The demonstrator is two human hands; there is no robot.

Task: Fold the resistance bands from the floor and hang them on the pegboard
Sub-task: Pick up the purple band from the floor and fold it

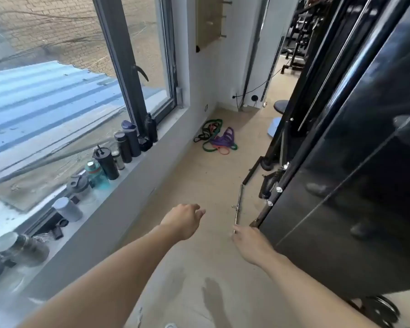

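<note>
Smooth beige floor (199, 185) stretches ahead; a flat wooden pegboard (207, 22) hangs on the far wall; beneath it, rubbery resistance bands (217, 138), green, purple and red loops, lie tangled on the floor; left hand (184, 220) and right hand (251, 245) reach forward, fingers loosely curled, holding nothing.

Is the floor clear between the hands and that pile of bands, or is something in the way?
Nothing visible blocks it. Bare floor runs from the left hand and right hand to the resistance bands. A metal bar lies along the right edge, beside the path.
</note>
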